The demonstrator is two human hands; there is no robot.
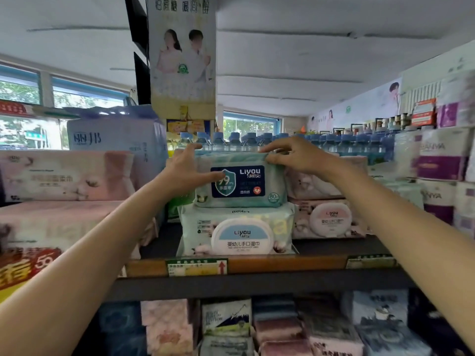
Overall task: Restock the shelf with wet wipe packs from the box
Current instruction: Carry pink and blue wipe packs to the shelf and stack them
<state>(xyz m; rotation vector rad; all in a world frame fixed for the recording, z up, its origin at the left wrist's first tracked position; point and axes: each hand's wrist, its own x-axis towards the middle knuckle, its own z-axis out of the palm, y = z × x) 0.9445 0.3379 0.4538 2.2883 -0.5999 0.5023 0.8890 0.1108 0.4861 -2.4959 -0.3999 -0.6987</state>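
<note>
Your left hand point(183, 173) grips the left end of the green wet wipe pack point(240, 179), thumb across its front; your right hand point(288, 155) pinches its top right corner. The pack sits on a lidded pack point(237, 229) at the front of the shelf point(257, 263). Let go unevenly and it could slide off that soft lower pack, or push back into the water bottles point(231, 141) behind.

One head-worn view looks forward, roughly level, at the shelf point(231, 268) from close range. Both forearms reach away from the lens to the top pack point(241, 181) at centre frame; ceiling fills the upper part, lower shelving the bottom.
</note>
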